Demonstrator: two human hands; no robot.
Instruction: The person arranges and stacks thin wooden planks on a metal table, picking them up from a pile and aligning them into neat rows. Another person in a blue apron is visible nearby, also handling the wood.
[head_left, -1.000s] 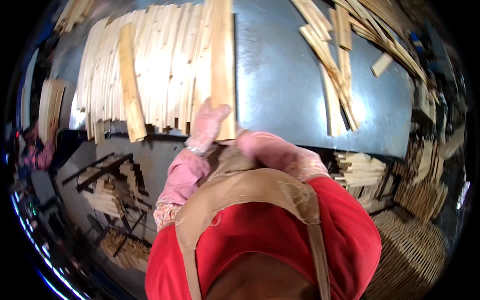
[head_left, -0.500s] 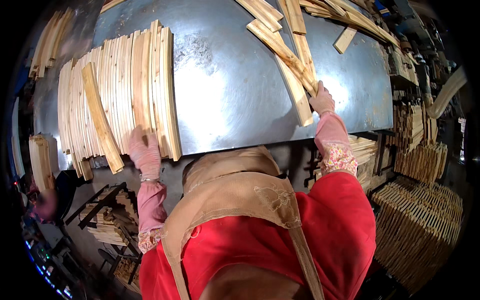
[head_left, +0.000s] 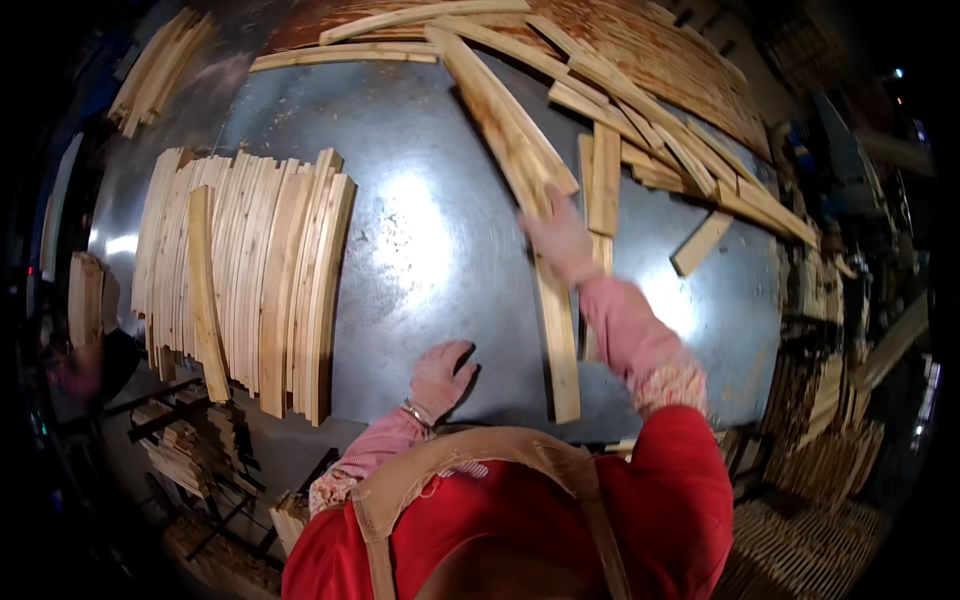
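My right hand [head_left: 560, 238] reaches across the metal table and grips the near end of a wooden board [head_left: 498, 120] with brown streaks. That board slants away toward the far left. Beneath my right forearm and hand, a paler wooden strip [head_left: 558, 340] points at the table's near edge. My left hand [head_left: 441, 380] hovers at or rests on the near edge, fingers apart and holding nothing; contact with the metal is unclear. To its left lies a row of wooden strips [head_left: 250, 270] packed side by side, with a loose strip [head_left: 205, 290] across the top.
A jumble of wooden strips [head_left: 690, 150] covers the far right of the table [head_left: 410, 290]. A short offcut [head_left: 702, 243] lies apart near the right side. Long strips [head_left: 345, 55] lie along the far edge. Stacked slats [head_left: 185, 450] stand below on the left.
My left hand has left the row of strips and moved right. My right hand has gone farther out and left, swinging the board's far end leftward. The view has tilted farther across the table.
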